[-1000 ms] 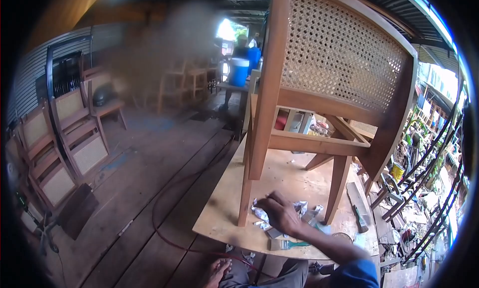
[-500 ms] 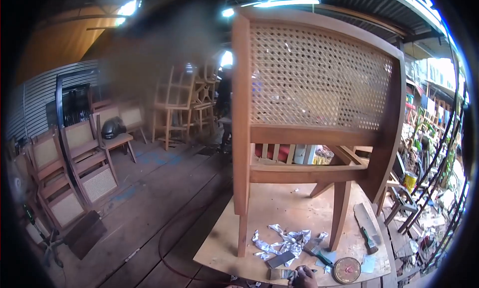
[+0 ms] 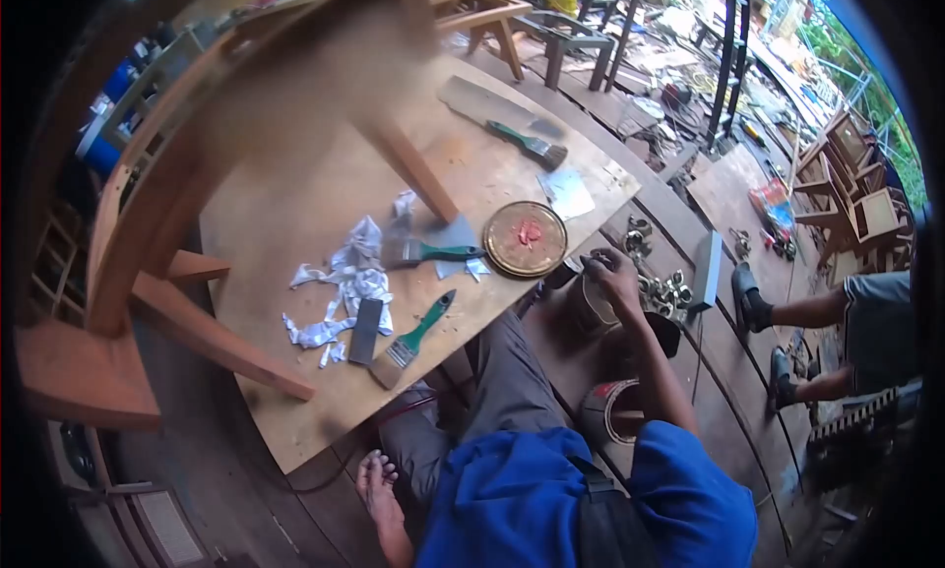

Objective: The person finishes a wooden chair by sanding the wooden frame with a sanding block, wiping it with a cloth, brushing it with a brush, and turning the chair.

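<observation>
My right hand (image 3: 612, 275) is closed at the upper rim of a metal can (image 3: 594, 307) beside the table edge; the exact grip is partly hidden. Beside my leg, my left hand (image 3: 379, 484) hangs with fingers loosely curled and nothing in them. On the plywood tabletop (image 3: 305, 189) lie a green-handled paintbrush (image 3: 423, 329), a second brush (image 3: 448, 253) and a third (image 3: 527, 143). Near them are a dark sanding block (image 3: 365, 332), crumpled white rag strips (image 3: 359, 263) and a round can lid (image 3: 526, 238) with red residue. A wooden chair (image 3: 167, 214) stands on the table, partly blurred.
An open container (image 3: 620, 410) stands on the plank floor below my right arm. Metal hardware (image 3: 667, 292) lies beyond the can. Another person's legs (image 3: 812, 312) are at the right. Wooden chairs (image 3: 861, 194) and scattered debris (image 3: 630, 66) fill the background.
My view has swung down and to the right. My right hand has left the brush at the table's near edge and is now at the can. My left hand has come into view.
</observation>
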A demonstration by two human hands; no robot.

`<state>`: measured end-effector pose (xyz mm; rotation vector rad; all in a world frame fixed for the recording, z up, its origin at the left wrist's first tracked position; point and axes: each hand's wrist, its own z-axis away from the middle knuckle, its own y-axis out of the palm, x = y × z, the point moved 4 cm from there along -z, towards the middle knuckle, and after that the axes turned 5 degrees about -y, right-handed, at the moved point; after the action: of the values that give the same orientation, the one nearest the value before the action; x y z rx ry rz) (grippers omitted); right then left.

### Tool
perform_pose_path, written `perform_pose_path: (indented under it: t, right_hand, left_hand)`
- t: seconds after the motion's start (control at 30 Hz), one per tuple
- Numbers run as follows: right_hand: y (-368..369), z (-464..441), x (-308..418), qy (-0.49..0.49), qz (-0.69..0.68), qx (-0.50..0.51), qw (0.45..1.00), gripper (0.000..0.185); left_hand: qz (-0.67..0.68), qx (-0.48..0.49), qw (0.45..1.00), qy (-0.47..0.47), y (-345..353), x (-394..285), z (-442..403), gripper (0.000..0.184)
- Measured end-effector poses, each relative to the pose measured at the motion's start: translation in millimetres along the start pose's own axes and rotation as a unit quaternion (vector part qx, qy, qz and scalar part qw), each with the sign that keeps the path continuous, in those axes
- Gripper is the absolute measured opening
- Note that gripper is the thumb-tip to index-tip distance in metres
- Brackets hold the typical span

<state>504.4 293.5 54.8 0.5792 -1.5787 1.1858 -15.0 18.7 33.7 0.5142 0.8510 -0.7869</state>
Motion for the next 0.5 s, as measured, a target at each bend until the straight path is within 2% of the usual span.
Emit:
perform_pose_path:
  t: [0.07, 0.1, 0.17, 0.3, 0.33, 0.5]
  right_hand:
    - [-2.3, -29.9, -74.8, -0.038, 0.095, 0.010, 0.995, 0.025]
    - [-4.2, -27.7, -86.4, 0.013, 0.126, 0.000, 0.992, 0.029]
    - [-2.8, -34.4, -112.9, 0.020, 0.223, 0.026, 0.974, 0.028]
    - [18.7, -60.5, -200.6, 0.022, 0.316, 0.066, 0.946, 0.033]
    - [25.4, -63.2, -216.9, -0.024, 0.341, 0.051, 0.938, 0.030]
    - [48.6, -67.1, -227.3, 0.017, 0.434, 0.128, 0.892, 0.023]
  left_hand:
    - [-0.010, -0.007, 1.000, -0.005, -10.9, 3.7, -1.4, 0.024]
    - [-0.010, -0.014, 1.000, -0.009, -13.8, 4.5, -1.9, 0.024]
    - [-0.023, -0.036, 0.999, -0.017, -20.0, 4.6, 0.9, 0.024]
    - [-0.035, -0.055, 0.998, -0.025, -30.6, 6.8, 5.1, 0.023]
    - [-0.037, -0.059, 0.997, -0.027, -34.1, 8.9, 6.9, 0.023]
    - [-0.061, -0.091, 0.993, -0.043, -36.8, 9.0, 19.9, 0.023]
